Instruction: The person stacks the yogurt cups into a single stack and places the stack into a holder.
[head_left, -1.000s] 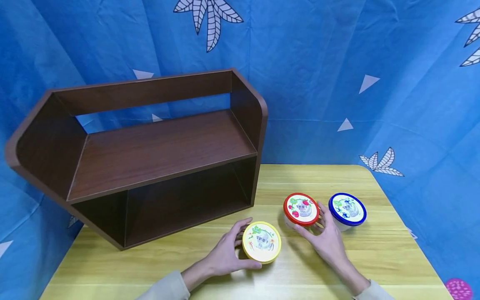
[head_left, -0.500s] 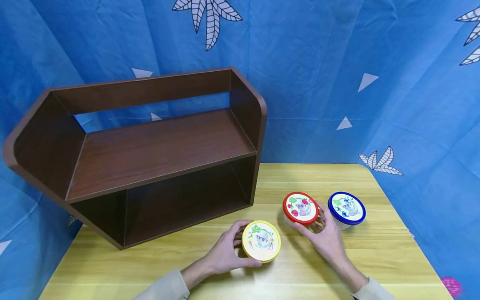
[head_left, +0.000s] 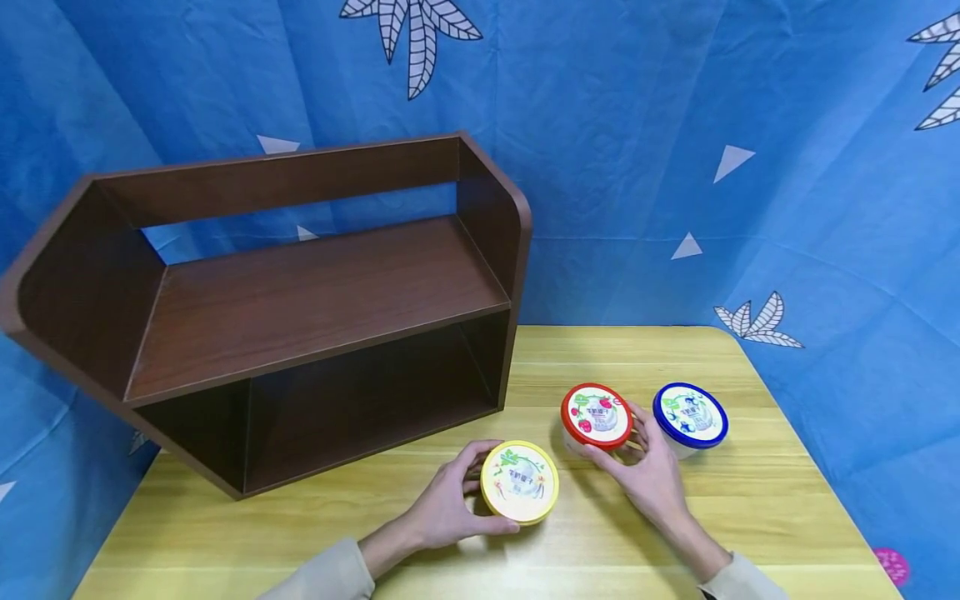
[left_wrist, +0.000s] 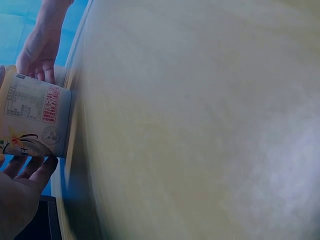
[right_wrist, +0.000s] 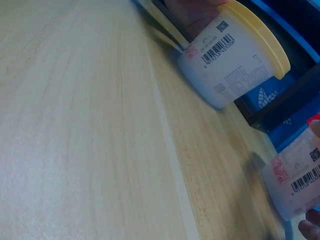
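Note:
My left hand (head_left: 444, 505) holds a tub with a yellow lid (head_left: 520, 483), thumb at the near side and fingers round the far left side. In the left wrist view this tub (left_wrist: 37, 117) shows a pale printed wall with a flower picture. Farther right, my right hand (head_left: 654, 477) grips a red-lidded tub (head_left: 597, 417) with strawberries on its lid. The right wrist view shows the barcoded walls of the yellow-lidded tub (right_wrist: 225, 60) and the red-lidded tub (right_wrist: 295, 175). A blue-lidded tub (head_left: 690, 415) stands just right of my right hand's fingers.
A dark brown two-level shelf (head_left: 322, 308) stands on the left of the wooden table (head_left: 600, 542), close behind my left hand. Behind the table hangs a blue curtain (head_left: 600, 167) with leaf and triangle prints.
The head view has shifted slightly, moving everything a little to the left in it. Both hands keep their hold on the same tubs, which stay in place on the table.

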